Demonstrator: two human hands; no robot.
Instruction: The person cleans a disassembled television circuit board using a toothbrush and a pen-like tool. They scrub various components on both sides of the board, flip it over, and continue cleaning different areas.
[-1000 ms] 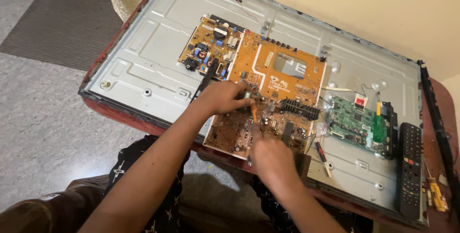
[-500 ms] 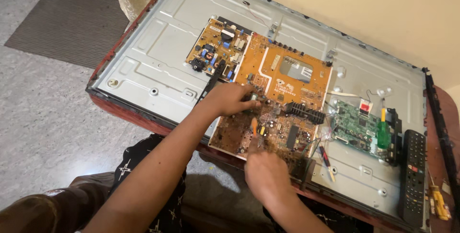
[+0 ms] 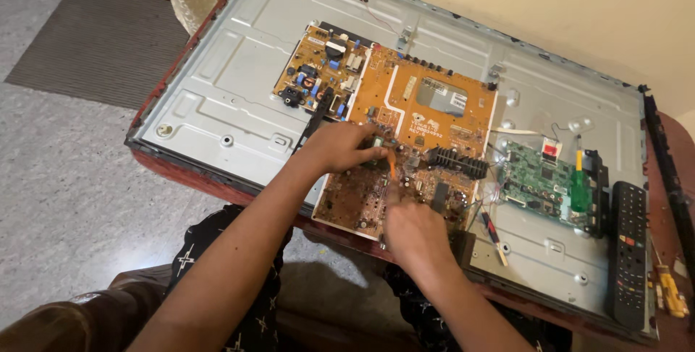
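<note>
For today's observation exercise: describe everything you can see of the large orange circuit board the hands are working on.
The orange circuit board lies flat on the grey metal back panel, slightly skewed. It carries small components, a black finned heatsink and a pale rectangular patch. The left hand rests on its middle; the right hand holds a thin orange-handled tool onto it.

What your hands and the frame edges are keeping from view

Your left hand (image 3: 339,147) is covering the small part under its fingertips on the orange circuit board (image 3: 405,142), and your right hand (image 3: 413,232) is hiding the board's near edge and most of the thin orange tool (image 3: 392,165), so its grip is staying unclear. The picture's right edge is cutting off the yellow-handled tool (image 3: 672,290).
</note>
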